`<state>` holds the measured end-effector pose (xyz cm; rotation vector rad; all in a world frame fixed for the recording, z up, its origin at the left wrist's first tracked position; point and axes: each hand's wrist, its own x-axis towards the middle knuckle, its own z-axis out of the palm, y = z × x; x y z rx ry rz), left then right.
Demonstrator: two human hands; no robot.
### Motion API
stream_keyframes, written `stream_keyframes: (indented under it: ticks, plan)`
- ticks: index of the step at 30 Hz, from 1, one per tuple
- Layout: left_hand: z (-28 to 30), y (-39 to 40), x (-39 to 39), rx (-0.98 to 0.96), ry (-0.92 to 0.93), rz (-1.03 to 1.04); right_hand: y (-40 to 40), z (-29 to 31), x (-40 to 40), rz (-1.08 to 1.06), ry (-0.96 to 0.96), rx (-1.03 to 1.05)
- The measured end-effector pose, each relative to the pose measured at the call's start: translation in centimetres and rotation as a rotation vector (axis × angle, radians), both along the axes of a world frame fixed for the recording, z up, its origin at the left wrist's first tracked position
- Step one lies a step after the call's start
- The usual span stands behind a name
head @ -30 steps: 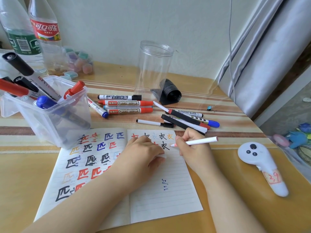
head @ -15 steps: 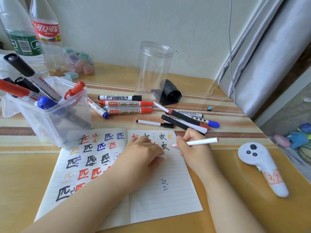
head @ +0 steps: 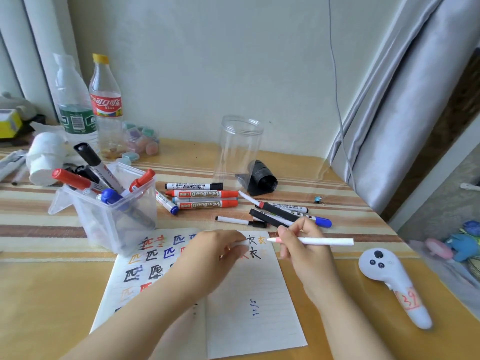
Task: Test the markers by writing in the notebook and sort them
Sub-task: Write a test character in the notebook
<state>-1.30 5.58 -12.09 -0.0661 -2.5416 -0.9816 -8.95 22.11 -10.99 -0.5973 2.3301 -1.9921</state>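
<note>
An open notebook (head: 246, 320) lies in front of me, with coloured characters written across its left page and the top of its right page. My right hand (head: 304, 250) grips a thin white marker (head: 319, 241). Its pinkish-red tip points left, at the right page's upper edge beside an orange character. My left hand (head: 215, 253) rests on the notebook's middle and pinches a small white cap (head: 240, 246). Several loose markers (head: 205, 194) lie on the table behind the notebook. A clear bin (head: 111, 219) at the left holds several more markers.
An empty clear jar (head: 240, 149) and a black roll (head: 262, 178) stand behind the loose markers. Two bottles (head: 106, 107) are at the back left. A white controller (head: 389, 279) lies to the right of the notebook, and a small binder clip (head: 320, 200) lies near the table's right edge.
The view has tilted upward, showing more wall. My right hand has lifted the marker tip a little up and right, away from the written characters. The left hand stays on the notebook.
</note>
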Motion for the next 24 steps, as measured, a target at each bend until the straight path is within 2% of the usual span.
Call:
stream_keyframes:
  ticks: [3,8,24]
  plan:
    - [1.7,-0.1,1.0,0.044,-0.056,-0.038,-0.7,1.9,1.3,0.119,-0.011,-0.065]
    - [3.7,-0.2,3.4,0.095,-0.036,-0.039,-1.8,3.8,3.1,0.176,0.027,-0.078]
    - [5.0,-1.2,8.9,-0.013,0.024,0.002,-4.8,5.0,7.8,0.269,0.036,-0.087]
